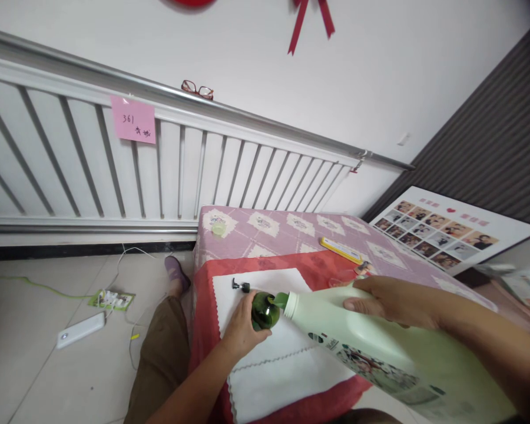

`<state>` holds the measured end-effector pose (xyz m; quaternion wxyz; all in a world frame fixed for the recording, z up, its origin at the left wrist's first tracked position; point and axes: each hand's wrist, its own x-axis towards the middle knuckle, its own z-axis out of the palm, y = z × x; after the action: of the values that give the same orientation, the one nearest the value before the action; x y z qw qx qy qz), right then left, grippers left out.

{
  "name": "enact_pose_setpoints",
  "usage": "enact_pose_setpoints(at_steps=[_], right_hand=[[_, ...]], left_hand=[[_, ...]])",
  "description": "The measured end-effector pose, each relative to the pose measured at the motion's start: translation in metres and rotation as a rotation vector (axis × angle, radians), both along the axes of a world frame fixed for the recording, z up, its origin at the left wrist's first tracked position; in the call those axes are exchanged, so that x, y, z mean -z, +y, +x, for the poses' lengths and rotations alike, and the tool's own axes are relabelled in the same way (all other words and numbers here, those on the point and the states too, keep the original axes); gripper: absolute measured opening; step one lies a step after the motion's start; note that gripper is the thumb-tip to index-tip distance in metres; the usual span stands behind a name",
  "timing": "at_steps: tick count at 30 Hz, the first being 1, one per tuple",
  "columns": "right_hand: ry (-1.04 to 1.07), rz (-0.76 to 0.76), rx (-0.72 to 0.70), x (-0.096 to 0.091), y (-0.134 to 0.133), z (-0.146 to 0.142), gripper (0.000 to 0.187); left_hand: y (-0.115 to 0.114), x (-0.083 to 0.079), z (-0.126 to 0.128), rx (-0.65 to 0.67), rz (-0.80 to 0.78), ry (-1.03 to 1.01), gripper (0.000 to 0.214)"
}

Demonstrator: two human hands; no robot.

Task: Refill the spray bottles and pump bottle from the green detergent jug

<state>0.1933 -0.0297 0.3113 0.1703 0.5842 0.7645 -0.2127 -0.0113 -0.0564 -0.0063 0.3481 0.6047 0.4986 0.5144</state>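
My left hand [242, 330] is wrapped round a small dark green bottle [265, 310] standing on a white cloth [269, 353]. My right hand [391, 303] grips the top of a large pale green jug [380, 347], tipped so its green spout [281, 300] meets the small bottle's mouth. A black pump cap [241, 286] lies on the cloth just beyond the small bottle.
The low table has a pink patterned cover [291, 229] and a red cloth [331, 268]. On it lie a yellow flat case [341, 249] and a pale green lid [218, 228]. A power strip [80, 330] and cables lie on the floor at left. A photo board [441, 229] leans at right.
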Motion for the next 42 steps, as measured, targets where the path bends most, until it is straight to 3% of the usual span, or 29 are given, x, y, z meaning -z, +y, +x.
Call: enact_pose_setpoints(at_steps=[12,22,27,42], right_hand=[[-0.013,-0.014,-0.023,-0.0005,-0.0001,-0.0005,0.049],[-0.008,-0.022,0.006,0.0006,-0.0001,0.0004,0.052],[-0.007,-0.004,-0.014,0.0001,0.0002,-0.001,0.044],[-0.023,-0.036,0.024,0.0023,0.0017,0.0014,0.053]], left_hand=[[-0.0006,-0.0011,0.0001,-0.002,0.001,0.001,0.094],[0.0001,-0.0002,-0.0002,0.0,-0.001,-0.012,0.094],[0.0007,0.0015,0.0,0.002,-0.008,0.0,0.096],[0.0008,0.002,0.0005,-0.004,0.015,-0.004,0.095]])
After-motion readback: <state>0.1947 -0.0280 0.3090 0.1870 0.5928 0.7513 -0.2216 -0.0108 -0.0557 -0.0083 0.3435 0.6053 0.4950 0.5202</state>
